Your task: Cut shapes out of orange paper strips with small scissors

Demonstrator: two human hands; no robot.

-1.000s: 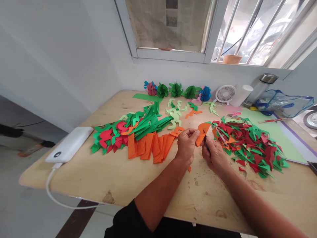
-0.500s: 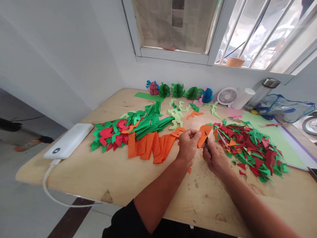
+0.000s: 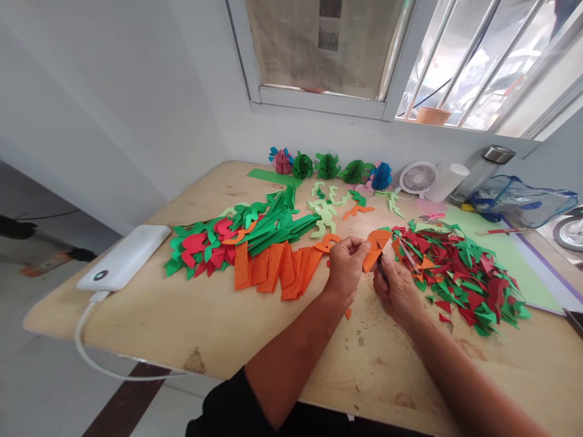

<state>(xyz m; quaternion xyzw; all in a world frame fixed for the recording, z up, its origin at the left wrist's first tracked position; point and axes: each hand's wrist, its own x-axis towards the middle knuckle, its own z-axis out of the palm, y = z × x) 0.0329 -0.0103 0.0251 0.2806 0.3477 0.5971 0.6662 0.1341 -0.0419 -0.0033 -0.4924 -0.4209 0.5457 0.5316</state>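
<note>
My left hand (image 3: 347, 267) pinches a folded piece of orange paper (image 3: 377, 243) with a rounded top. In my right hand (image 3: 398, 285) is a pair of scissors (image 3: 383, 271), mostly hidden by the fingers; only part of the dark handle shows, right against the paper's lower right edge. Left of my left hand lies a fanned row of orange paper strips (image 3: 273, 270), with a cut orange shape (image 3: 327, 243) at its near end. Folded green strips (image 3: 277, 227) and a heap of cut red and green shapes (image 3: 204, 246) lie beyond them.
Red and green paper scraps (image 3: 469, 273) are piled to the right. A white power bank (image 3: 125, 258) with a cable sits at the left edge. Along the wall stand paper honeycomb figures (image 3: 327, 165), a small fan (image 3: 418, 178) and a bottle (image 3: 485, 170).
The view has shifted very slightly. Both hands, the orange paper and the scissors look nearly the same as before.
</note>
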